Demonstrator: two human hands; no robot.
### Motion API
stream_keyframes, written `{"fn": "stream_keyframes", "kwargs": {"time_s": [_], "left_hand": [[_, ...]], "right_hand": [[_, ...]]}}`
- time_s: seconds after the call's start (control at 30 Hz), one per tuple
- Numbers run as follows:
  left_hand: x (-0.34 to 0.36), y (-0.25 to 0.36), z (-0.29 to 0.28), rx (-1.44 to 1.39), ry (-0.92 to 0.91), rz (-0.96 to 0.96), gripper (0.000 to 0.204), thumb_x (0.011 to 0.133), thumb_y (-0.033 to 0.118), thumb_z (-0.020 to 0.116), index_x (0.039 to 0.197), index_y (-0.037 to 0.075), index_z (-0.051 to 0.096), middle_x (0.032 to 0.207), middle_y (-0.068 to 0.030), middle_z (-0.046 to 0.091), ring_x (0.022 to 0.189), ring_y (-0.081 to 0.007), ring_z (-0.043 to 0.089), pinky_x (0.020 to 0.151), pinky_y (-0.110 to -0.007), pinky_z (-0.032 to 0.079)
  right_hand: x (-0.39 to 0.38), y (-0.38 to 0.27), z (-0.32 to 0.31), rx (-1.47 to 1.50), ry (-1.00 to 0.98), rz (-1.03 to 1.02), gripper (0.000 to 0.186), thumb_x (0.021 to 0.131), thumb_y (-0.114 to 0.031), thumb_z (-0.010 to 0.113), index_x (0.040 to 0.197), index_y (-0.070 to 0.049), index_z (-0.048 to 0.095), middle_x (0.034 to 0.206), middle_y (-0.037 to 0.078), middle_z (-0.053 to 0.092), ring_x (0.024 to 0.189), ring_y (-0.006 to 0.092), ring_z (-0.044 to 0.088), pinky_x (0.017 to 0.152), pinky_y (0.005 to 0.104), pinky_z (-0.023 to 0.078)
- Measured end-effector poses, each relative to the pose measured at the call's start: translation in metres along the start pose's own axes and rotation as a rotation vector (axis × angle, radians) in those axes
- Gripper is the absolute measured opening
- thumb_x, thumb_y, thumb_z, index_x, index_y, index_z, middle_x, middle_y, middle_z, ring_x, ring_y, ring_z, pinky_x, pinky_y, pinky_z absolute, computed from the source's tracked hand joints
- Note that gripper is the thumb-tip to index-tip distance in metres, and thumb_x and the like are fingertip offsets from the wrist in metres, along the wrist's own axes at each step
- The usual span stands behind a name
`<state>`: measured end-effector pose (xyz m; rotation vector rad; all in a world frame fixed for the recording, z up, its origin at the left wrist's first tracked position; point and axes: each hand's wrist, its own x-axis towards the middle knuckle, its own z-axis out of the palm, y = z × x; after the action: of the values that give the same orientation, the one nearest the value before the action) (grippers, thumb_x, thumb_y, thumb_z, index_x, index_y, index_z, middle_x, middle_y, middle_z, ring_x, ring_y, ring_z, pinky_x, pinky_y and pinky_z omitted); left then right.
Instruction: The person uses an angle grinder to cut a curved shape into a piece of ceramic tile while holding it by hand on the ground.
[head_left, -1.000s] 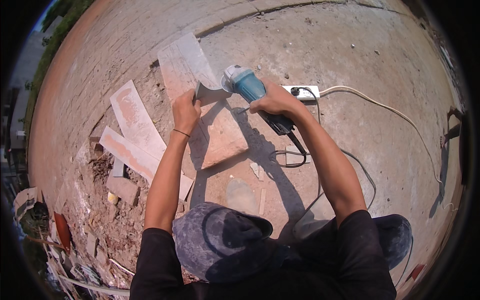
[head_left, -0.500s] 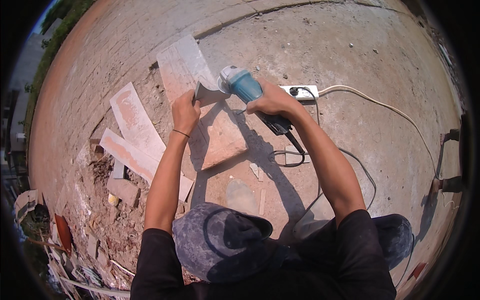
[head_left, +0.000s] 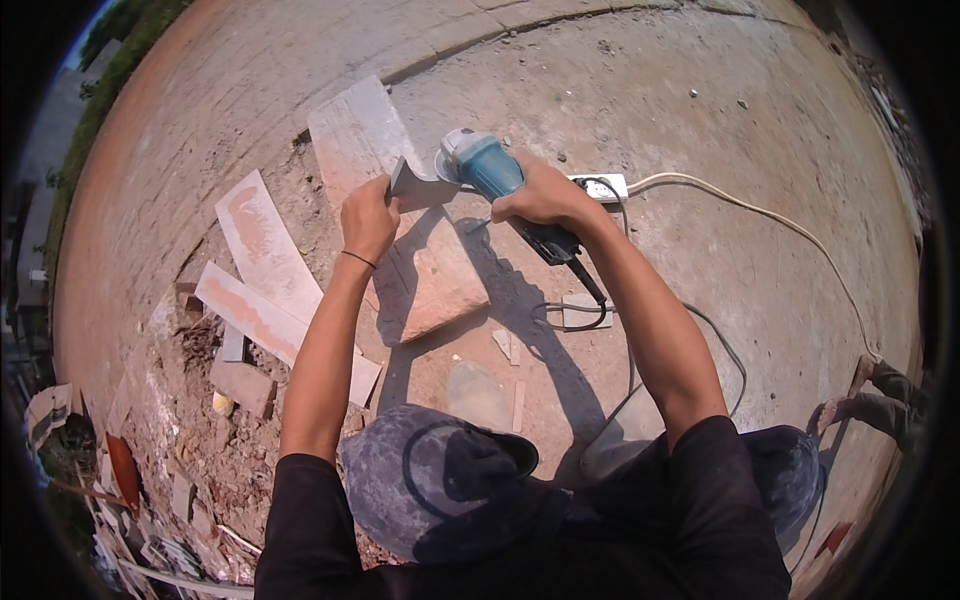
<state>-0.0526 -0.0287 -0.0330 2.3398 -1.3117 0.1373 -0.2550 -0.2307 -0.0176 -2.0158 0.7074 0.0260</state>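
Note:
My right hand (head_left: pixel 545 194) is wrapped round the body of a teal and black angle grinder (head_left: pixel 490 166). The grinder's head points to the left, and its disc meets the edge of a small grey tile piece (head_left: pixel 418 188). That tile piece is pinched at its left end by my left hand (head_left: pixel 370 216), which wears a thin dark band at the wrist. Beneath both hands lies a thick reddish stone block (head_left: pixel 445 285), partly in shadow. A long pale slab (head_left: pixel 362 125) lies just beyond it. Fine dust blurs the disc's rim.
Tile strips (head_left: pixel 262 235) lie on rubble at the left, near a broken brick (head_left: pixel 243 385). A white power strip (head_left: pixel 602 187) with a pale cord (head_left: pixel 760 203) stands at the right. The grinder's black cable (head_left: pixel 722 345) loops beside my right leg. Another person's legs (head_left: pixel 885 400) show at the far right.
The grinder and tile piece keep almost the same place, both hands still gripping. At the far right, the other person's legs have moved nearer. The whole view has shifted slightly.

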Motion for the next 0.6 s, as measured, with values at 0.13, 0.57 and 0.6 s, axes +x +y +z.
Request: {"fn": "stream_keyframes", "kwargs": {"time_s": [0.13,0.57,0.6], "left_hand": [[0.002,0.004,-0.002,0.016,-0.022,-0.001,0.015,0.08,0.013,0.071,0.082,0.0,0.063,0.075,-0.0228,0.063,0.075,-0.0436,0.062,0.067,-0.049,0.047],[0.006,0.001,0.0,0.016,-0.042,-0.027,0.016,0.079,0.014,0.072,0.083,0.0,0.064,0.075,-0.0224,0.063,0.076,-0.0432,0.063,0.067,-0.049,0.047],[0.007,0.003,0.0,0.02,-0.048,-0.029,0.016,0.079,0.014,0.072,0.083,0.0,0.064,0.075,-0.0224,0.063,0.076,-0.0432,0.063,0.067,-0.049,0.047]], "right_hand": [[0.001,0.004,0.006,0.012,-0.028,0.017,0.085,0.059,-0.029,0.08,0.132,0.003,0.051,0.107,0.023,0.065,0.095,0.0315,0.065,0.085,0.0376,0.051],[0.007,0.02,0.002,0.018,-0.01,0.034,0.091,0.057,-0.035,0.083,0.133,0.004,0.05,0.115,0.026,0.066,0.104,0.0371,0.066,0.09,0.04,0.052],[0.007,0.022,0.001,0.024,-0.004,0.038,0.091,0.057,-0.035,0.083,0.133,0.005,0.05,0.114,0.026,0.066,0.104,0.0372,0.066,0.09,0.0399,0.052]]}}
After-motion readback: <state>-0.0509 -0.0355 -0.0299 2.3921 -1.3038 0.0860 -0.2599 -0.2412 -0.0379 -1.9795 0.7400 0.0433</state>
